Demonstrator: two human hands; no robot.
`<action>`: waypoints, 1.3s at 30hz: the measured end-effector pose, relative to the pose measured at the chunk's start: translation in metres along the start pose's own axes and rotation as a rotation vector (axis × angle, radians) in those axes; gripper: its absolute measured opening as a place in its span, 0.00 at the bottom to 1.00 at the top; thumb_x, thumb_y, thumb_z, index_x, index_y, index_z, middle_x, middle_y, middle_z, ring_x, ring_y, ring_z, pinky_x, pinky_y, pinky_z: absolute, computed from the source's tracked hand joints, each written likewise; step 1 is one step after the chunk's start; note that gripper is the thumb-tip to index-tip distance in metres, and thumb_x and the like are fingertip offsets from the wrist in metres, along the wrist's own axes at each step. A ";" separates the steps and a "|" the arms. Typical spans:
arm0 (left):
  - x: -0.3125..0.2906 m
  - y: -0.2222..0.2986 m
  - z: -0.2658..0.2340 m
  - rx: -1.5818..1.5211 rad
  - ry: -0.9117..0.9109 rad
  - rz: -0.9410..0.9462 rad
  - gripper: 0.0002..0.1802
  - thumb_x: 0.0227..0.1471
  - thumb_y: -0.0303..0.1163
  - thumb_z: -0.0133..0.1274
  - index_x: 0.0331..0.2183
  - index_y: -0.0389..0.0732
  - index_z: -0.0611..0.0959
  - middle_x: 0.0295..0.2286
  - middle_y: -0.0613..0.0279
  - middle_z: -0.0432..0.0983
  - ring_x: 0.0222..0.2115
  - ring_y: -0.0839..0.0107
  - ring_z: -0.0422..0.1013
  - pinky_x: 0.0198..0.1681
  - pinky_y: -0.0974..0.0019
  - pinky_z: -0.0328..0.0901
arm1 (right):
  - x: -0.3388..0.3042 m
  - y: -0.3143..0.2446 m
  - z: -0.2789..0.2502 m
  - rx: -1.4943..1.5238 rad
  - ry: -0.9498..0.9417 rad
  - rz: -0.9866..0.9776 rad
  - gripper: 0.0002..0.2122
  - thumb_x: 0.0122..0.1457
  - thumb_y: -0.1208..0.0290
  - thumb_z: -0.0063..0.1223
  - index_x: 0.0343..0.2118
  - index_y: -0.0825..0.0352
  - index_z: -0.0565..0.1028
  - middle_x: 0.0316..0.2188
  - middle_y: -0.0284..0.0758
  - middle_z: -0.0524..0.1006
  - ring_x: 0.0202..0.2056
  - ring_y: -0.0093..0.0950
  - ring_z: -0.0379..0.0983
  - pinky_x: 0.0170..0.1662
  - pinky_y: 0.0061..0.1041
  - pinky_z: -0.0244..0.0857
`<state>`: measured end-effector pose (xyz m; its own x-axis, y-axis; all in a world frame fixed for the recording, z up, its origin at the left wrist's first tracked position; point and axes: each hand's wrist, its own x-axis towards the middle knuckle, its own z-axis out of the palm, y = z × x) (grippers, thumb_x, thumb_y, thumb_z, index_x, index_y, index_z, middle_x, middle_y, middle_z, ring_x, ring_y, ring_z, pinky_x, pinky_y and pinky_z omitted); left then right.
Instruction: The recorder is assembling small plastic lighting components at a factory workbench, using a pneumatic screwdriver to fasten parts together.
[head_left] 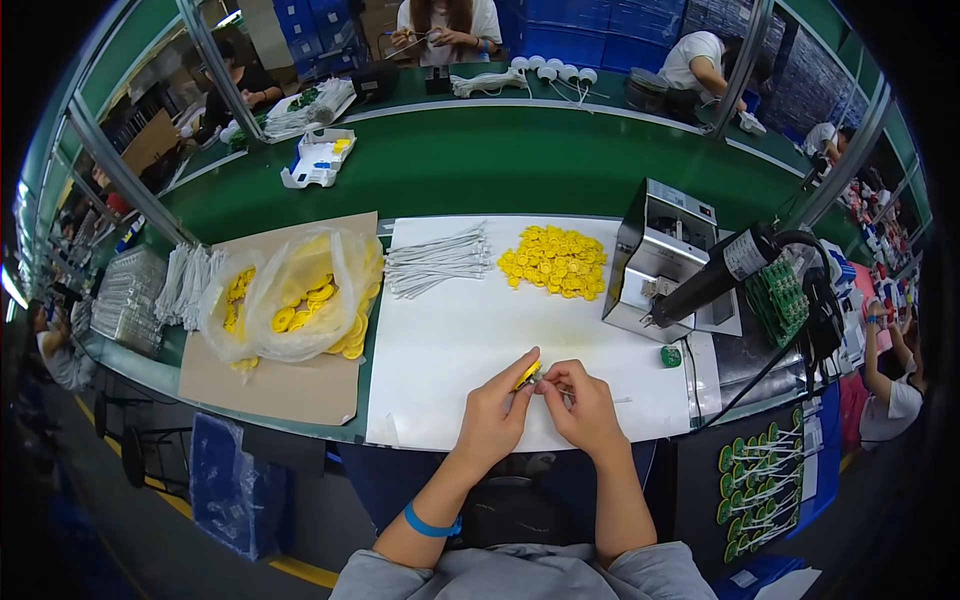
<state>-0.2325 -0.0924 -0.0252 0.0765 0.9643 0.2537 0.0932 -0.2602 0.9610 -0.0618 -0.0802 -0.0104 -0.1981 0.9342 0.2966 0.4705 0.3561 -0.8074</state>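
Observation:
Near the front edge of the white work sheet [440, 350], my two hands meet at the fingertips. My left hand [490, 412] is closed around a small yellow disc [528, 374], with something dark and greyish at its side. My right hand [585, 408] pinches close against it. A thin white wire [622, 401] sticks out to the right from under those fingers; its pinched end is hidden. Beyond my hands lie a pile of yellow discs [555, 262] and a bundle of white wires [438, 260]. A small green round part [670, 356] sits to the right.
On the right stands a metal-cased machine [655, 255] with a black cylindrical tool [715, 275] leaning across it, beside stacked green circuit boards [778, 302]. Plastic bags of yellow parts [310, 290] rest on cardboard [290, 390] at left. Co-workers sit across the green conveyor belt [480, 160].

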 end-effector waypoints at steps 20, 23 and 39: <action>-0.005 0.001 0.002 -0.084 0.031 -0.049 0.25 0.61 0.17 0.54 0.60 0.35 0.77 0.52 0.44 0.80 0.51 0.55 0.80 0.54 0.61 0.73 | -0.008 0.002 -0.002 0.045 -0.026 -0.011 0.05 0.63 0.85 0.56 0.39 0.73 0.71 0.34 0.42 0.84 0.38 0.29 0.85 0.41 0.24 0.77; -0.001 0.001 0.001 -0.021 -0.012 -0.051 0.26 0.60 0.17 0.55 0.59 0.35 0.78 0.52 0.43 0.80 0.51 0.53 0.79 0.54 0.61 0.73 | -0.006 0.008 -0.002 0.034 -0.036 -0.013 0.05 0.63 0.85 0.55 0.39 0.73 0.72 0.34 0.41 0.83 0.38 0.29 0.85 0.41 0.24 0.76; -0.009 0.017 -0.023 0.067 0.031 0.132 0.24 0.60 0.19 0.56 0.58 0.35 0.80 0.55 0.42 0.78 0.57 0.52 0.75 0.58 0.60 0.71 | 0.001 -0.024 0.014 0.105 0.096 0.047 0.07 0.64 0.81 0.59 0.44 0.74 0.77 0.33 0.41 0.83 0.35 0.25 0.81 0.39 0.23 0.75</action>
<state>-0.2548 -0.1042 -0.0080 0.0615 0.9221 0.3819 0.1507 -0.3869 0.9097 -0.0855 -0.0883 0.0019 -0.0922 0.9493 0.3007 0.3838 0.3125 -0.8689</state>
